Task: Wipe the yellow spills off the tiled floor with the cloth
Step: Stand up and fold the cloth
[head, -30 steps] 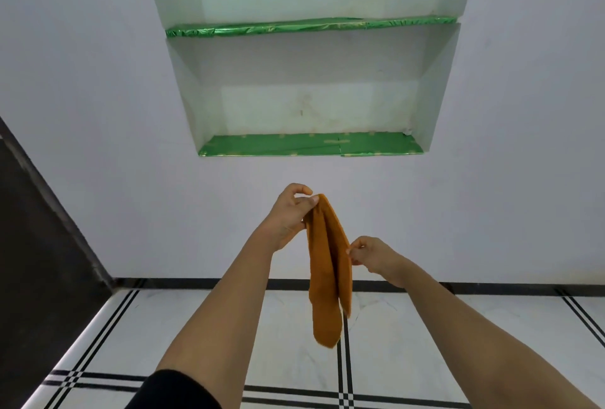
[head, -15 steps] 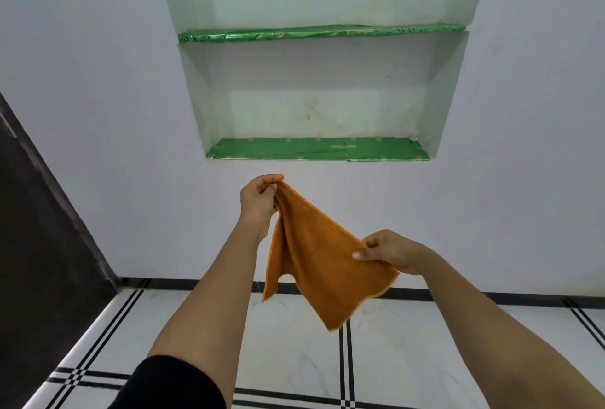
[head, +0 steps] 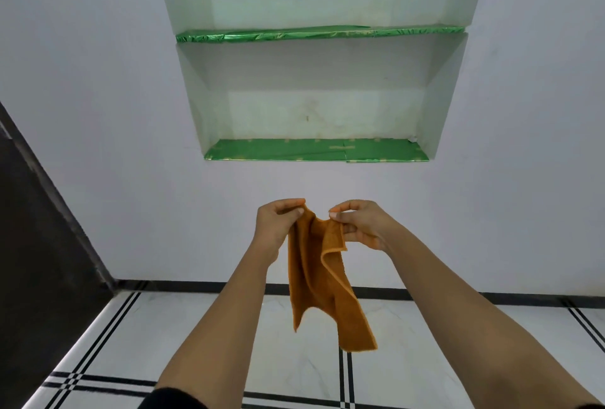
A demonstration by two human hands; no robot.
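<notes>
An orange cloth [head: 322, 281] hangs in the air in front of me, folded loosely, its lower corners dangling over the floor. My left hand [head: 278, 225] pinches its top left edge between thumb and fingers. My right hand [head: 358, 223] pinches the top right edge close beside it, a hand's width apart. The white tiled floor [head: 203, 336] with black double lines lies below. No yellow spill shows in this view.
A white wall [head: 98, 113] stands straight ahead with a recessed niche holding two green-lined shelves [head: 314, 151]. A dark door or panel [head: 39, 244] fills the left side. A black skirting strip [head: 491, 295] runs along the wall's foot.
The cloth was spread wide between my hands half a second ago. My right hand has risen and moved left toward my left hand, so the cloth now hangs folded in two.
</notes>
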